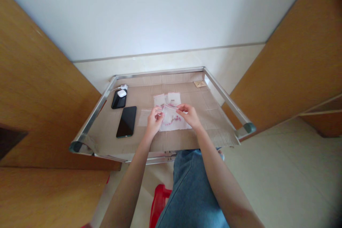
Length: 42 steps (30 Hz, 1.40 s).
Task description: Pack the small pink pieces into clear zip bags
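Your left hand (pixel 154 123) was curled into a pinch, its thumb and fingertips closed on one side of a small clear plastic bag (pixel 169 113). Your right hand (pixel 188 114) pinched the bag's top edge from the other side, its fingers bent and close together. You held that bag between your hands, just above a cardboard sheet (pixel 176 141). Beneath it lay a second clear bag (pixel 176 124) with a pink beaded strand inside; whether the two bags touched was impossible to tell. Two more clear bags (pixel 167 99) sat just beyond your hands, and a fourth (pixel 144 117) lay beside your left hand.

The cardboard covered a surface edged by a metal rail (pixel 160 72). Left of the bags lay a black smartphone (pixel 126 122). Near the far left corner was a second black phone (pixel 119 100), with a white earbud case (pixel 122 93) on it and a white cable (pixel 123 87) just beyond. A small tan card (pixel 200 84) lay in the far right corner. Below the surface were your jeans (pixel 191 185) and a red plastic stool (pixel 159 203).
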Tool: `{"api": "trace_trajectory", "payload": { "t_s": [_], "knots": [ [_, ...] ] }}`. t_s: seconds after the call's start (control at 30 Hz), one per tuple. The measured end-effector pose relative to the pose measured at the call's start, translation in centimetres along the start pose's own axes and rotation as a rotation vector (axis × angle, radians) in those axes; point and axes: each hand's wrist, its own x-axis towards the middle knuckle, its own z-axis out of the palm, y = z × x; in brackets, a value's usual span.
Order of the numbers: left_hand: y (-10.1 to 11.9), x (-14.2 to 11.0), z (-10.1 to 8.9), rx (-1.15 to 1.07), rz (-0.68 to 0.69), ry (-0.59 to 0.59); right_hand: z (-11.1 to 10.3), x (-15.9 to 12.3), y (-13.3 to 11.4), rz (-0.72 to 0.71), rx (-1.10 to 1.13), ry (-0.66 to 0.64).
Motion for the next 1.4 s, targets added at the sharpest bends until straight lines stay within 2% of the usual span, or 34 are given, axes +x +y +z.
{"api": "trace_trajectory", "payload": {
  "t_s": [0.37, 0.7, 0.97, 1.23, 1.4],
  "knots": [
    [0.6, -0.2, 0.0, -0.124, -0.208, -0.041, 0.6, 0.1, 0.1, -0.041, -0.07, 0.005],
    [0.3, 0.0, 0.2, -0.111, -0.235, -0.04, 0.8, 0.0, -0.1, -0.053, -0.084, -0.039],
    [0.3, 0.0, 0.2, -0.136, -0.151, -0.046, 0.9, 0.0, -0.4, -0.089, -0.052, -0.019],
    [0.9, 0.1, -0.1, -0.012, -0.009, -0.054, 1.1, 0.0, -0.5, -0.082, -0.037, -0.029],
    [1.0, 0.1, -0.1, 0.015, 0.008, -0.061, 1.1, 0.0, -0.3, -0.123, -0.089, -0.037]
  ]
}}
